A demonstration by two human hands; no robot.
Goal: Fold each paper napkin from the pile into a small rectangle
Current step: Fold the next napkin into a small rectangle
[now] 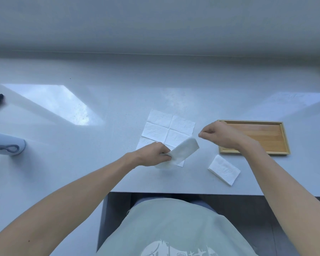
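Sitting on the white counter (63, 163), off to the right, is a shallow wooden tray (277, 137) with nothing visible in it. The left hand (151, 154) pinches one end of a folded napkin (181, 153), lifting it just above the pile of open napkins (170, 129) spread flat on the counter. The right hand (218, 134) hovers near the tray's left edge, thumb and fingertip closed together, holding nothing I can see. A finished folded rectangle (224, 169) lies just in front of the tray
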